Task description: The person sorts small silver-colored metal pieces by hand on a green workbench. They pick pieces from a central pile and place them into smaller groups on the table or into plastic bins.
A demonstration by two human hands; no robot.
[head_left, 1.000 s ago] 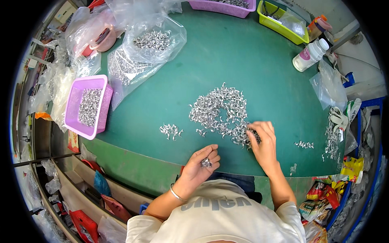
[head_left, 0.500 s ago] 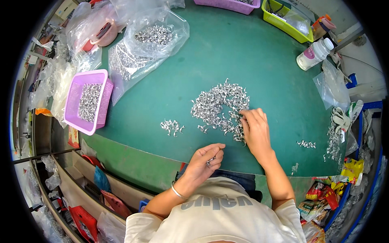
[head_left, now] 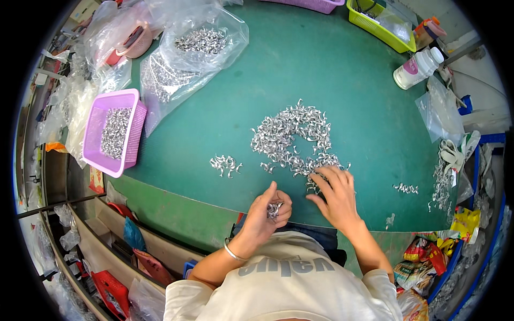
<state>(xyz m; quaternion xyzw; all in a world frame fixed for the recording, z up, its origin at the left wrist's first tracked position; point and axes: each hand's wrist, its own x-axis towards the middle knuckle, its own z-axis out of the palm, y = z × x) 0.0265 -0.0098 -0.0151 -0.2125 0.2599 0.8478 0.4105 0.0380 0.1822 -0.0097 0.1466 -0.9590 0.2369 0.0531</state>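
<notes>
A heap of small curved silvery metal pieces (head_left: pixel 284 131) lies on the green table. Several such metal pieces (head_left: pixel 273 209) rest in the curled fingers of my left hand (head_left: pixel 263 213), which is held at the table's near edge with its thumb up. Over the near right side of the heap, my right hand (head_left: pixel 338 199) has its fingertips on the pieces. Its thumb stands apart from the fingers, and nothing shows gripped between them. To the left of the heap sits a smaller cluster of the same pieces (head_left: pixel 225 165).
A purple basket (head_left: pixel 140 115) of metal pieces stands at the left, beside an open clear bag (head_left: pixel 235 45) with more. Farther right are a green tray (head_left: pixel 377 29) and a white bottle (head_left: pixel 417 68). Loose pieces (head_left: pixel 406 188) and a pale glove (head_left: pixel 451 155) lie near the right edge.
My right hand has moved down slightly and its fingers have spread, with pieces shifted at the heap's near right. My left hand has turned, now showing the pieces in it.
</notes>
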